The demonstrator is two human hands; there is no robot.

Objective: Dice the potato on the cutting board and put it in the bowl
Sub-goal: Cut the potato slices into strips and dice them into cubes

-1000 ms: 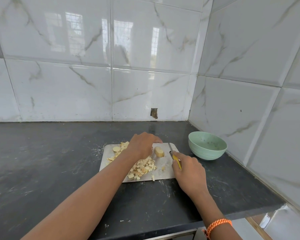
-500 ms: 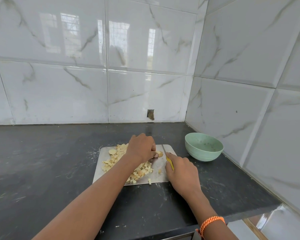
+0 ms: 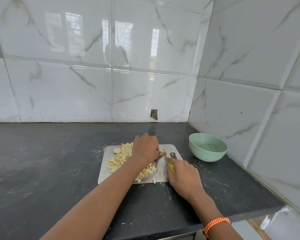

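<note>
- Head view: left hand (image 3: 145,148) curls its fingers (image 3: 160,154) over a small potato piece (image 3: 161,151) on the cutting board (image 3: 109,170).
- Right hand (image 3: 184,175) grips a yellow-handled knife (image 3: 170,166), blade beside that piece.
- Diced potato (image 3: 121,156) lies heaped on the board.
- Green bowl (image 3: 208,147) stands on the worktop (image 3: 50,161), right of the board.

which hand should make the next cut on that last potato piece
Right: the right hand grips the knife, blade by the potato piece. The left hand is pinning that piece.
</note>
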